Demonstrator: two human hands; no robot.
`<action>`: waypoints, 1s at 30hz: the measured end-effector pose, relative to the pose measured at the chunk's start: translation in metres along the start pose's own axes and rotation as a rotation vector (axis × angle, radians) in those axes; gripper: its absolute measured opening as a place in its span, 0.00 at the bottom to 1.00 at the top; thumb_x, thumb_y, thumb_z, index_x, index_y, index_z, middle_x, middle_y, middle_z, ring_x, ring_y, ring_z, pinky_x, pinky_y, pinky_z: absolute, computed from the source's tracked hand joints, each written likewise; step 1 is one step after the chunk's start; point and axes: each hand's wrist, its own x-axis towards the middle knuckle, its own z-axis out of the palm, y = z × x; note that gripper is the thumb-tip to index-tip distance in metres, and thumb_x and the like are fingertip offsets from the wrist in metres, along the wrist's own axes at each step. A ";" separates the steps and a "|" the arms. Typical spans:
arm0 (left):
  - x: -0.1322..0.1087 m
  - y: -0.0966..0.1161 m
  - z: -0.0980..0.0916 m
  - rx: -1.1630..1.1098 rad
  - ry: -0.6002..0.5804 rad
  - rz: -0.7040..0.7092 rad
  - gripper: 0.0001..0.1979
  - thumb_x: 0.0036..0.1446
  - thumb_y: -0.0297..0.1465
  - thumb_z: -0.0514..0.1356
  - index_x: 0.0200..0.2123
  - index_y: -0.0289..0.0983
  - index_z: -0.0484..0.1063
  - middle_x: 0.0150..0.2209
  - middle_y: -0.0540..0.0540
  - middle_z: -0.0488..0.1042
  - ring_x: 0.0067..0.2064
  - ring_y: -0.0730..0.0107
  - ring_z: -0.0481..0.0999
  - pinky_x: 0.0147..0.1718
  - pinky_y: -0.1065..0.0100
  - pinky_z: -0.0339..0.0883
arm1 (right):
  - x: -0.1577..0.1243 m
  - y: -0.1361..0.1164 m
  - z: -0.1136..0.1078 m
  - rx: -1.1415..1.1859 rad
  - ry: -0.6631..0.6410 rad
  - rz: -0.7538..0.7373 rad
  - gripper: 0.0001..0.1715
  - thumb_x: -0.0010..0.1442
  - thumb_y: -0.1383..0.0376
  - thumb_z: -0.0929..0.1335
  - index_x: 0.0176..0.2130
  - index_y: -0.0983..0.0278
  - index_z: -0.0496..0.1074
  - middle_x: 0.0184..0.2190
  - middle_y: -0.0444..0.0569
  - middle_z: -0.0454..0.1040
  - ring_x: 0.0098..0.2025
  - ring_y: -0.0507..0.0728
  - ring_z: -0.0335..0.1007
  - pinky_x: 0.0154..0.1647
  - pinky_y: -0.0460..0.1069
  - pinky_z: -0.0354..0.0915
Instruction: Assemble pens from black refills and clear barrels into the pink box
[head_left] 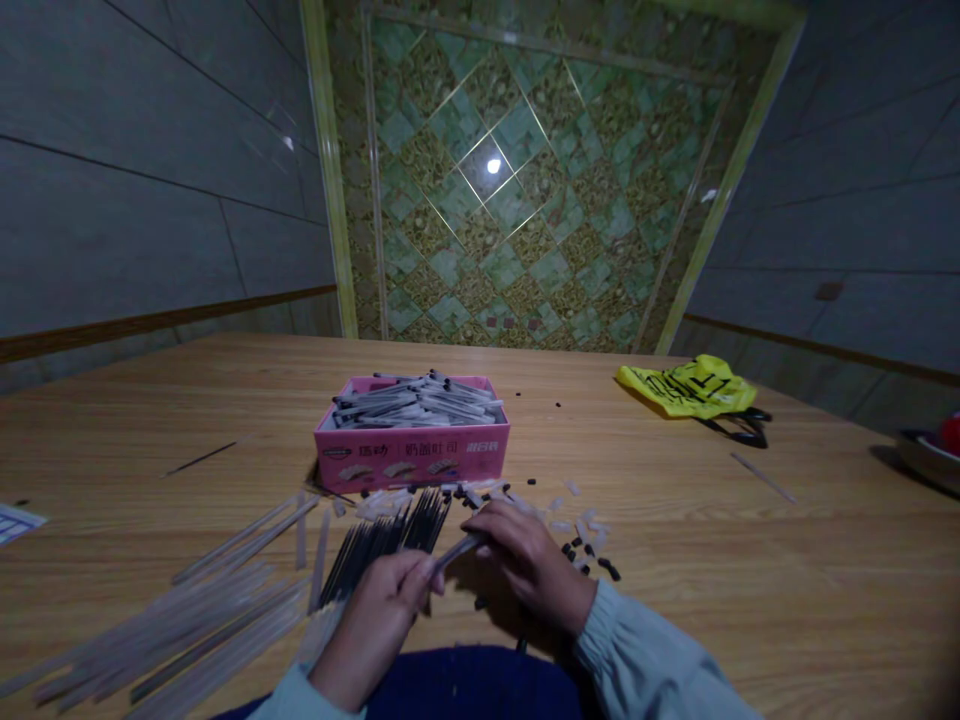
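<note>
At 6 o'clock on the table (660, 620), close to the wearer, both hands work on one slim tube (459, 549) (clock taken from the hands; 12 = far side). L hand (397, 595): thumb & forefinger pinch the near-left end. R hand (525, 555): fingers bent over the far-right end, gripping it; exact fingertip contact is hidden. Tube runs at a slant betw. the hands, approx. 8 to 2; two-ended hold prob. keeps it steady & in line. Contents of tube: can't tell.

Placement: dark rods (382, 535) at 10, fanned roughly parallel just beyond L hand; clear tubes (225, 625) in a loose bundle at 8. Both appear set on that side for L-hand reach. Black caps (581, 555) & clear bits (589, 525) scattered approx. 2–3, near R hand, prob. for R-hand pick-up; more lie along the box front.

Containers: pink box (411, 458) at 11–12, open-topped, upright, filled above the rim w/ slim pens (420, 402), mostly lying crosswise, some w/ dark ends. Dish (930, 462) at 3, cut by the frame edge, holds a red item (951, 435), ID unclear. Yellow bag (686, 385) at 2, lying flattened; contents, if any, not visible.
</note>
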 end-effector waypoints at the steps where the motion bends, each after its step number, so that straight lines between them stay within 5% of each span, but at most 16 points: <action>1: 0.001 -0.001 0.000 -0.056 -0.032 -0.027 0.23 0.53 0.48 0.52 0.20 0.37 0.69 0.16 0.53 0.60 0.20 0.72 0.59 0.21 0.70 0.49 | 0.000 -0.001 -0.001 -0.006 -0.001 -0.017 0.14 0.65 0.67 0.59 0.50 0.64 0.65 0.40 0.54 0.72 0.42 0.57 0.67 0.42 0.50 0.63; 4: 0.002 -0.004 -0.001 -0.134 -0.096 -0.061 0.25 0.51 0.52 0.51 0.19 0.36 0.68 0.14 0.56 0.54 0.18 0.75 0.52 0.19 0.71 0.45 | -0.001 0.000 -0.004 -0.015 0.010 -0.047 0.13 0.64 0.69 0.59 0.48 0.64 0.66 0.38 0.54 0.73 0.40 0.56 0.69 0.41 0.49 0.64; 11: -0.001 0.001 -0.002 0.094 -0.036 0.035 0.19 0.56 0.40 0.51 0.21 0.35 0.71 0.18 0.51 0.64 0.22 0.71 0.62 0.23 0.70 0.52 | -0.002 0.004 0.003 0.002 0.104 -0.117 0.11 0.64 0.65 0.60 0.40 0.64 0.70 0.30 0.51 0.75 0.31 0.54 0.71 0.33 0.47 0.64; 25: -0.013 0.003 -0.001 0.670 0.241 0.310 0.14 0.57 0.29 0.52 0.32 0.43 0.78 0.30 0.45 0.79 0.32 0.62 0.77 0.31 0.67 0.63 | -0.001 -0.008 0.016 0.401 0.059 0.426 0.17 0.62 0.62 0.63 0.24 0.65 0.69 0.18 0.43 0.67 0.22 0.51 0.63 0.23 0.44 0.56; 30: -0.010 0.005 0.000 0.751 0.162 0.283 0.16 0.60 0.31 0.49 0.33 0.44 0.78 0.32 0.47 0.79 0.35 0.62 0.77 0.32 0.65 0.63 | 0.004 -0.009 0.020 0.574 0.037 0.566 0.15 0.59 0.61 0.64 0.24 0.65 0.69 0.17 0.42 0.67 0.19 0.51 0.64 0.22 0.44 0.57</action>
